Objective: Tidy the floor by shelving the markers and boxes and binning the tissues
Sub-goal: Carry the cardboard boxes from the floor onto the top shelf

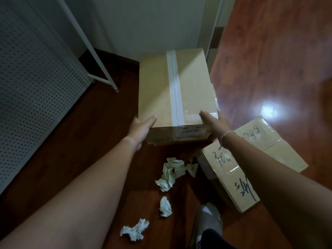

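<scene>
A taped brown cardboard box [161, 90] is held up in front of me above the floor. My left hand [139, 128] grips its near left corner and my right hand [216, 123] grips its near right corner. A second cardboard box [280, 151] with black handwriting lies on the wooden floor at the right, partly hidden by my right forearm. Several crumpled white tissues lie on the floor below the held box: a cluster [172, 173], a single one [165, 206] and another [134, 231] nearer to me. No markers are in view.
A white perforated metal panel [36, 97] stands at the left, with a white frame leg [100, 65] behind it. A white wall [152, 24] is ahead. My grey shoe [208, 221] stands on the floor beside the lying box. Glossy wooden floor [278, 60] stretches to the right.
</scene>
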`<state>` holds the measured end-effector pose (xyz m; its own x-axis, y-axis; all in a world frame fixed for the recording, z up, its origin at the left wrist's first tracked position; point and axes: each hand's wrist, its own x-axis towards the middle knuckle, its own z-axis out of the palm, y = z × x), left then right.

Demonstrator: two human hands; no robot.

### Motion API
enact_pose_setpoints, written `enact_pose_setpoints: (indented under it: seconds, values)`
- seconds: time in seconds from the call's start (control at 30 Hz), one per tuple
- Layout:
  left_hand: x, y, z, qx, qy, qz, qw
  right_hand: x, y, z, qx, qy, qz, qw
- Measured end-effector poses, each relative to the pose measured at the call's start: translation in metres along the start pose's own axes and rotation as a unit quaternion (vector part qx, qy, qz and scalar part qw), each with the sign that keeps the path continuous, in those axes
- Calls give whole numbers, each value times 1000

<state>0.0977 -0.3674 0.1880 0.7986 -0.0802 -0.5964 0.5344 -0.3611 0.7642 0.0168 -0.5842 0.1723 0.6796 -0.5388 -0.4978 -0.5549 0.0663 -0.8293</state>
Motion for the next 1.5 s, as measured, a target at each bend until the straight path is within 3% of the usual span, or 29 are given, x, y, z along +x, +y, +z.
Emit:
enact_pose_setpoints:
  seconds: [0.3,0.43,0.93,1.3,1.5]
  values:
    - [-42,18,-27,-76,-23,-17,997,-27,-19,7,89,-27,20,996]
    - [-85,37,-62,-82,-9,9,997,-67,-48,12,113,-65,-11,991]
    - [-318,151,-209,-95,94,241,961,-289,-245,6,163,-177,-253,937]
    - [-481,178,-358,-93,253,399,877,-451,-358,72,200,-278,-374,862]
    - [-545,157,-450,-78,353,429,828,-535,-396,150,222,-397,-344,821]
